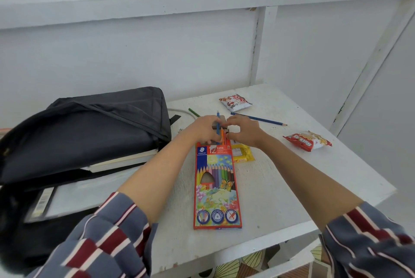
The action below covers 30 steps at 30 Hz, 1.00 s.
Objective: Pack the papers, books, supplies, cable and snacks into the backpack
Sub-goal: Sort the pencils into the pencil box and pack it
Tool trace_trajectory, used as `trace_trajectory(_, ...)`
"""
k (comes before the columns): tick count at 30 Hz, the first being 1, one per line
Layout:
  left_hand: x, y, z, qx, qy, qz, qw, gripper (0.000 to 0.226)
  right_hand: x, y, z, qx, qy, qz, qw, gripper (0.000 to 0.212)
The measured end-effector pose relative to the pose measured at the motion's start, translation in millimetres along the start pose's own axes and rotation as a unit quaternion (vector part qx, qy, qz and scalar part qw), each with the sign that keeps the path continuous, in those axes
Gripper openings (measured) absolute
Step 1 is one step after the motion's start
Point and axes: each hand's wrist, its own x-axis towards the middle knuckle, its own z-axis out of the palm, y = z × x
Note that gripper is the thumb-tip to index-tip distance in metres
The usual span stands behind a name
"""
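At box [216, 185] mouth, mid-table [292, 179]: left hand [204, 128] grips pencils [218, 118] half in; right hand [243, 130] pinches box top. Box flat, right of open backpack [89, 134]; snacks [307, 140] nearby.

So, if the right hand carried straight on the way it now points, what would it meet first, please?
The right hand would probably meet the pencils sticking out of the pencil box, then the left hand gripping them; depth is unclear.
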Motion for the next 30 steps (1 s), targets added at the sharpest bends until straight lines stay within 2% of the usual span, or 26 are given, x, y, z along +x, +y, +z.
trace_trajectory(7,-1.1,-0.3,3.5,0.004,0.085,0.017,0.996,0.052,0.0,-5.7,1.6,0.001,-0.016,0.023,1.0,0.038)
trace_trajectory(11,1.2,-1.4,8.0,-0.009,0.063,0.015,0.998,0.041,-3.6,-8.6,-1.4,-0.008,-0.016,0.028,0.999,0.038)
trace_trajectory(15,-3.7,3.5,2.3,0.02,0.004,0.002,1.0,0.045,-4.5,-9.3,-2.9,-0.005,-0.014,0.024,1.0,0.037)
trace_trajectory(21,-2.9,-0.2,2.0,0.076,0.097,0.015,0.992,0.049,-4.2,-11.8,-2.0,0.003,-0.012,0.03,0.999,0.037)
trace_trajectory(26,-5.5,-1.1,5.9,0.084,0.064,0.095,0.99,0.023,-6.9,-14.1,-2.6,0.0,-0.015,0.027,1.0,0.038)
trace_trajectory(30,-9.1,3.9,1.3,0.123,0.035,0.038,0.991,0.028,-9.6,-17.2,-2.9,-0.014,-0.018,0.03,0.999,0.036)
